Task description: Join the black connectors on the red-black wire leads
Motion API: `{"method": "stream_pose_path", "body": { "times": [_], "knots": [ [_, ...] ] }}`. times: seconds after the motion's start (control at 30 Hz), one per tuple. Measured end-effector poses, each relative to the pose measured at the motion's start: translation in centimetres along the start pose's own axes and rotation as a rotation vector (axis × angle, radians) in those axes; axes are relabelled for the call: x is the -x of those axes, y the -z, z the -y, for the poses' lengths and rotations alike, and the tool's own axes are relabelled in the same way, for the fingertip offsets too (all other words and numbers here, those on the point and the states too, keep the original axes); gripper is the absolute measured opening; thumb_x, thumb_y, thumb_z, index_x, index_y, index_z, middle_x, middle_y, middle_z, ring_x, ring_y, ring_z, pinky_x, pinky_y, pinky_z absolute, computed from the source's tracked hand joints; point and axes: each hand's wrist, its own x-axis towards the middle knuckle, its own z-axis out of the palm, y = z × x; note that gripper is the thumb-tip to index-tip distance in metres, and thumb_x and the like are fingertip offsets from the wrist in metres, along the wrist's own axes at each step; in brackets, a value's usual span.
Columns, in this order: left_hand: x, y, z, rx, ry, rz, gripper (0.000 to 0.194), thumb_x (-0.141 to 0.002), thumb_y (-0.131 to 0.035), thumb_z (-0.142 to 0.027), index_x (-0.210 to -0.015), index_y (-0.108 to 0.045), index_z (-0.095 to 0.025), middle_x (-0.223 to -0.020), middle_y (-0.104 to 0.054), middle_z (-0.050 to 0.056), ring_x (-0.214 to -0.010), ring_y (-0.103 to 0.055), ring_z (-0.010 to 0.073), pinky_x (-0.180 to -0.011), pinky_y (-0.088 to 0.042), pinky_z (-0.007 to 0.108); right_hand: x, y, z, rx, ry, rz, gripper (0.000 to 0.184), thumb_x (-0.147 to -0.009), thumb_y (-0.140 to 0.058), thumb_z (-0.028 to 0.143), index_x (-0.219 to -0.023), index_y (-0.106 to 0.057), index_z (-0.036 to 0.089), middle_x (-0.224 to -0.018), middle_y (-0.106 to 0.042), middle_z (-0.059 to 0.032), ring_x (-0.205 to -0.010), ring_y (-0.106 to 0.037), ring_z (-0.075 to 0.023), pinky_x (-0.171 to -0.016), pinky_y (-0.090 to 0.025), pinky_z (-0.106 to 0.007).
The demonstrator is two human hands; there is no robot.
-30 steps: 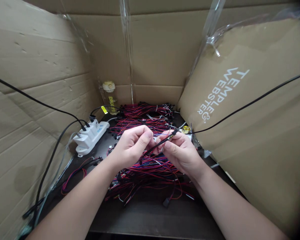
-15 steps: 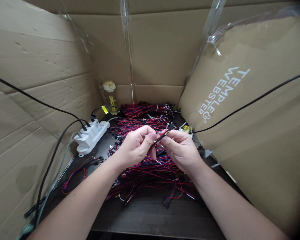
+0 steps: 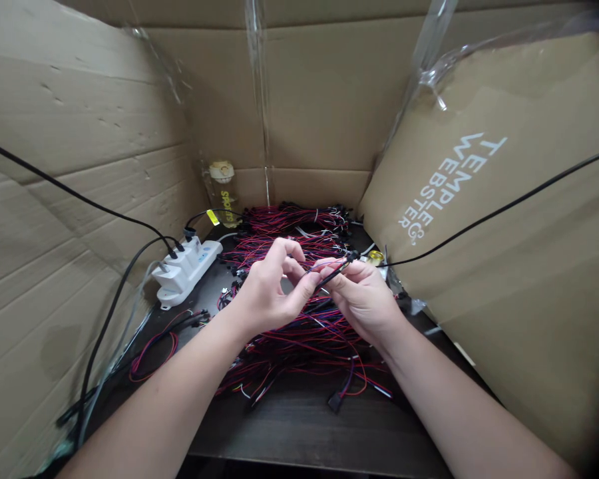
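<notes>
A wire harness (image 3: 332,274) with thin red, blue and black strands and a black connector (image 3: 352,257) is held up between both hands. My right hand (image 3: 364,293) pinches it just below the connector, thumb and fingertips pressed together. My left hand (image 3: 274,286) has its thumb against the strands, which run to its middle fingertips, while the index finger is lifted and bent. Beneath the hands lies a pile of red, blue and black wire harnesses (image 3: 299,346). One loose black plug (image 3: 335,401) rests near the front of the dark table (image 3: 279,432).
A white power strip (image 3: 190,269) with black plugs stands to the left. Behind it is a bottle (image 3: 224,193); further harness bundles (image 3: 289,219) lie at the back. Cardboard walls (image 3: 314,100) enclose the table, and a black cable (image 3: 504,199) crosses on the right.
My left index finger has lifted away from the thumb, opening a gap. The harness's connector has shifted slightly to the right with my right hand's grip kept; the whole view has also shifted a little.
</notes>
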Motion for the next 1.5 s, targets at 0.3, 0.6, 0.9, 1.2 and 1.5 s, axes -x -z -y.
{"method": "stream_pose_path", "body": {
  "times": [0.3, 0.6, 0.9, 1.2, 1.5],
  "knots": [
    [-0.5, 0.2, -0.5, -0.385, -0.307, -0.185, 0.006, -0.085, -0.079, -0.026, -0.088, -0.075, -0.022, -0.104, -0.069, 0.007, -0.092, -0.059, 0.0165, -0.083, -0.048, 0.033, 0.1, -0.6, 0.2, -0.071, -0.016, 0.010, 0.014, -0.075, -0.090, 0.035, -0.085, -0.084, 0.029, -0.094, -0.080, -0.0011, -0.092, -0.071, -0.0134, -0.097, -0.053, -0.030],
    [-0.6, 0.0, -0.4, -0.378, -0.298, -0.185, 0.005, -0.085, -0.075, -0.020, -0.089, -0.077, -0.020, -0.097, -0.071, 0.006, -0.085, -0.059, 0.0164, -0.079, -0.046, 0.035, -0.1, 0.0, 0.2, 0.046, 0.037, 0.050, 0.017, -0.079, -0.086, 0.034, -0.095, -0.083, 0.029, -0.099, -0.080, -0.0018, -0.092, -0.072, -0.0163, -0.097, -0.056, -0.036],
    [-0.7, 0.4, -0.4, -0.338, -0.205, -0.107, 0.005, -0.085, -0.063, -0.013, -0.083, -0.062, -0.017, -0.092, -0.071, 0.007, -0.090, -0.063, 0.0200, -0.086, -0.047, 0.038, 0.3, -0.2, 0.2, 0.167, 0.131, 0.028, 0.044, -0.092, -0.071, 0.042, -0.134, -0.066, 0.027, -0.138, -0.066, -0.0076, -0.122, -0.065, -0.0212, -0.103, -0.054, -0.036],
    [-0.5, 0.2, -1.0, -0.253, -0.196, -0.039, 0.006, -0.089, -0.060, -0.013, -0.087, -0.064, -0.017, -0.094, -0.069, 0.007, -0.090, -0.059, 0.0191, -0.086, -0.046, 0.038, 1.1, -1.5, 1.3, 0.376, 0.263, 0.012, 0.029, -0.099, -0.064, 0.043, -0.119, -0.072, 0.024, -0.114, -0.074, -0.0055, -0.104, -0.069, -0.0164, -0.096, -0.057, -0.033],
    [-0.5, 1.8, 0.6, 0.650, 0.304, 0.064, 0.021, -0.087, -0.070, -0.037, -0.079, -0.064, -0.017, -0.062, -0.055, -0.001, -0.057, -0.048, 0.0115, -0.059, -0.042, 0.029, 2.0, -1.9, 1.9, 0.282, 0.331, 0.020, 0.026, -0.103, -0.057, 0.041, -0.113, -0.075, 0.026, -0.115, -0.074, -0.0056, -0.111, -0.070, -0.0200, -0.101, -0.057, -0.039]
  ]
}}
